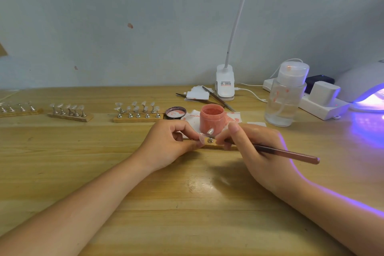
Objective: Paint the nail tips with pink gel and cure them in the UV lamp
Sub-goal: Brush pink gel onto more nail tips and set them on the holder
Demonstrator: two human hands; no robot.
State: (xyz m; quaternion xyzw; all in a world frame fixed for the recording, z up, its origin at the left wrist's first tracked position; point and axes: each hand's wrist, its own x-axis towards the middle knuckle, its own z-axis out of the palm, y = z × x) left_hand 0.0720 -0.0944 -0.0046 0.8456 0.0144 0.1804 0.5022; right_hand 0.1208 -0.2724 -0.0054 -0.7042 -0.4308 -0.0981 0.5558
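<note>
At center frame, on the wooden table (83, 172), my left hand (166, 143) pinches a small stand (210, 140) bearing a clear nail tip (210, 131). My right hand (257, 147) grips a brush (291, 154). The open pink jar (212, 118) sits just behind; the glowing lamp (365, 87) is far right.

I see open pink gel jar (212, 119) upright, mid-worktop, lid (175, 112) off beside it. Clear nail tip (210, 131) on metal stand just before jar. Brush (286, 154) slanted toward tip. UV lamp (365, 89) glowing violet, far right.
</note>
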